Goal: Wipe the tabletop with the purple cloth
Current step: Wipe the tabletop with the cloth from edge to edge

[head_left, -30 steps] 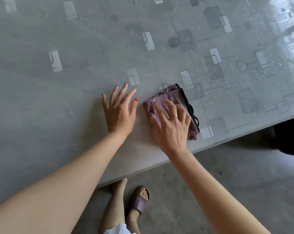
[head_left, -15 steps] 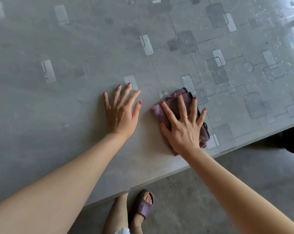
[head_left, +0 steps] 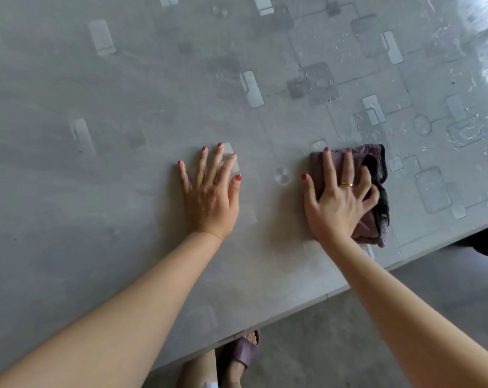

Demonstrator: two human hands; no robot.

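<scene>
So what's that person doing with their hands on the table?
A person is wiping the grey tabletop. The right hand presses a folded purple cloth down near the table's edge, fingers spread over it. The left hand rests flat on the bare table beside it and holds nothing. The part of the table past the cloth looks shiny and streaky.

Text check: nothing legible
Tabletop (head_left: 125, 191) carries only printed squares, lines and circles; purple cloth (head_left: 374, 161) shows no tag, label, brand or number
</scene>
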